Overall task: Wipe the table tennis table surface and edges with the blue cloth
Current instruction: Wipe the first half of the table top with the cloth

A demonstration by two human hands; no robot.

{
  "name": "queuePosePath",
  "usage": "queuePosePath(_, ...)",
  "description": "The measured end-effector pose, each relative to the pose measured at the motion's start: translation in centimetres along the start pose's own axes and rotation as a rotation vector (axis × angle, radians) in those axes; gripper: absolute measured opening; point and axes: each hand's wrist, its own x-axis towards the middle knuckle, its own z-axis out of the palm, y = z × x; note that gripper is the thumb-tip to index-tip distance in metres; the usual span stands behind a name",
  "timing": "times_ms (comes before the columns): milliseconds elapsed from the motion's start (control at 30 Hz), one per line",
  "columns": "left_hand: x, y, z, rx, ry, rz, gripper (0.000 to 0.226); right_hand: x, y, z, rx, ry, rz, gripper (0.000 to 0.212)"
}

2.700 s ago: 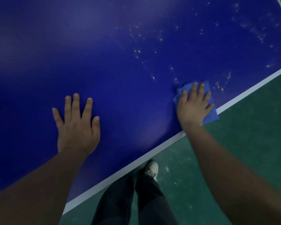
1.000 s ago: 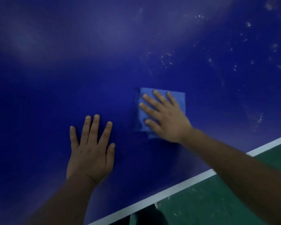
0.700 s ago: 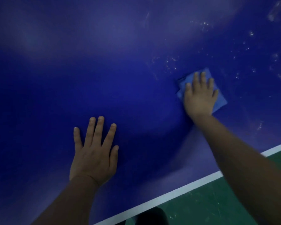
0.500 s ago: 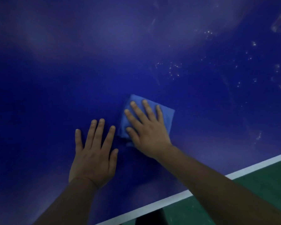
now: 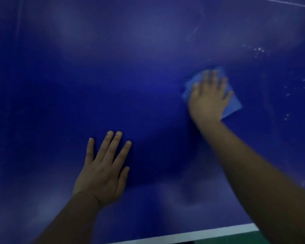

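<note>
The dark blue table tennis table fills almost the whole view. My right hand presses flat on the folded blue cloth at the centre right, fingers straight and blurred by motion. The cloth shows on both sides of the hand and under the fingertips. My left hand rests flat on the bare surface nearer to me, fingers spread, well apart from the cloth.
White specks dot the surface at the right. The table's white edge line runs along the bottom, with green floor beyond it. A thin white line crosses the top right corner.
My right hand has swept the cloth from beside my left hand out to the right and farther away. My left hand has stayed planted. The view has tilted, showing less floor.
</note>
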Motion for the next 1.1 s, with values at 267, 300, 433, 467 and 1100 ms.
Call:
queuePosePath(267, 0.1, 0.2, -0.2, 0.009, 0.009, -0.022, 0.063, 5.2, 4.9, -0.2, -0.112, -0.052, -0.499, 0.061)
queuePosePath(300, 0.1, 0.3, -0.3, 0.009, 0.007, -0.026, 0.064, 7.5, 6.8, -0.9, -0.105, -0.057, -0.256, 0.062)
queuePosePath(433, 0.1, 0.3, -0.3, 0.007, 0.005, -0.036, 0.064, 8.6, 7.0, -2.3, -0.001, -0.081, 0.291, 0.060)
queuePosePath(467, 0.2, 0.3, -0.3, 0.011, 0.005, -0.035, 0.063, 7.2, 5.5, -1.8, -0.020, -0.069, 0.199, 0.060)
queuePosePath(1100, 12.8, 1.8, -2.9, -0.179, 0.215, -0.305, 0.061, -0.8, 1.9, 0.4, -0.079, -0.136, -0.904, 0.057)
